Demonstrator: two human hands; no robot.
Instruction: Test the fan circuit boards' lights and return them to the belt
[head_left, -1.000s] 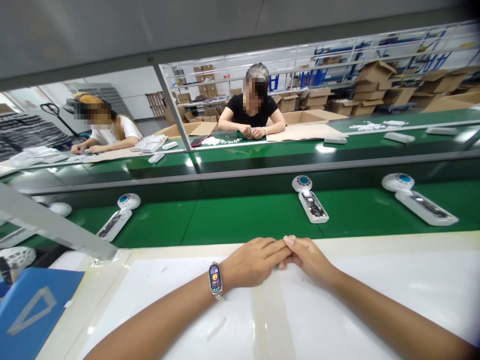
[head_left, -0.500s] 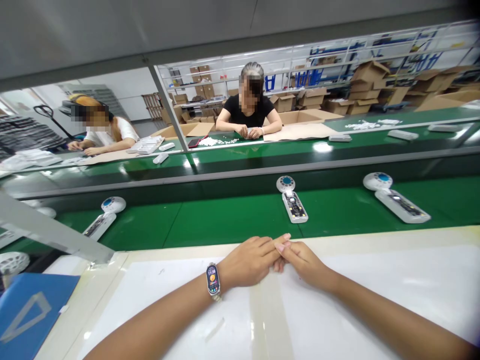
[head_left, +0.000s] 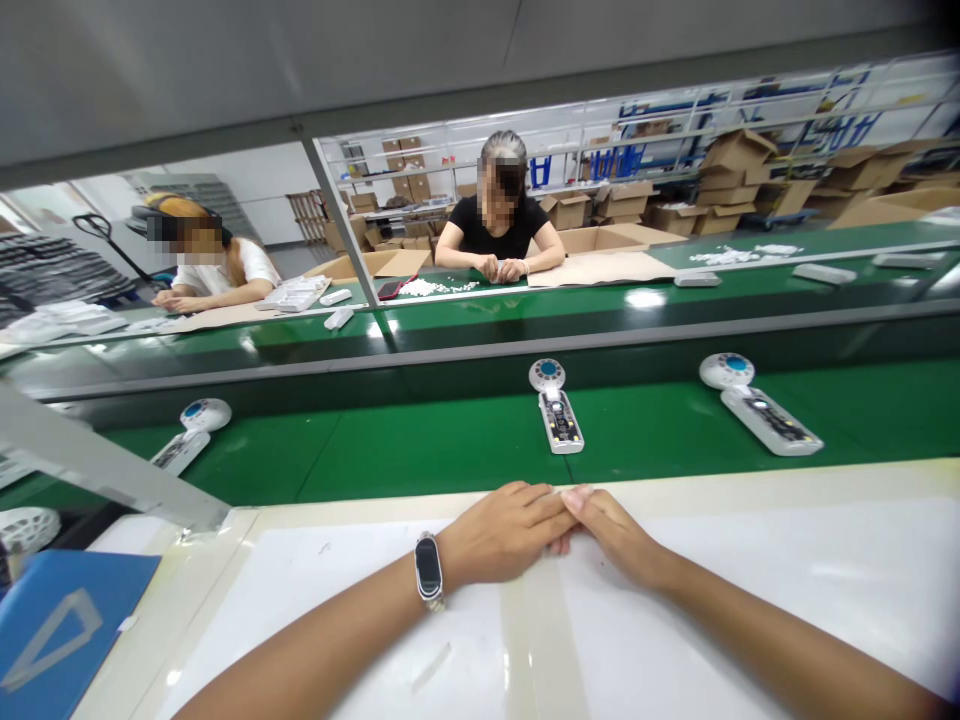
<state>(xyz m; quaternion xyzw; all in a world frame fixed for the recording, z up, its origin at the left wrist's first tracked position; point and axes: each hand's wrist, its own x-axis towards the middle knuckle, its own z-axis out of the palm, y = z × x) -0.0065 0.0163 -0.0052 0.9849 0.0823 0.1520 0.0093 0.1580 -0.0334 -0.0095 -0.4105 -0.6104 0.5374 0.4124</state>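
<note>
My left hand (head_left: 504, 532), with a smart band (head_left: 429, 566) on its wrist, rests above the white worktop near the belt's edge. Its fingers are stretched out and lie in my right hand (head_left: 616, 535). The right thumb presses over those fingertips, so the two hands are joined; I see no object between them. Just beyond, on the green belt (head_left: 435, 440), lies a white device with a round blue-centred head and an open handle baring a circuit board (head_left: 560, 420). A similar device (head_left: 772, 420) lies to the right, another (head_left: 184, 450) to the left.
A slanted metal post (head_left: 112, 470) stands at the left, beside a blue folder-like sheet (head_left: 82, 630). Across the belt, two people work at a second green line (head_left: 600, 300) carrying white parts. Cardboard boxes (head_left: 735, 170) are stacked behind. A grey panel (head_left: 420, 60) overhangs the top.
The devices on the near belt have shifted left, while white parts on the far line have shifted right. My hands remain joined, with the fingers slightly rearranged. The smart band's display has gone dark.
</note>
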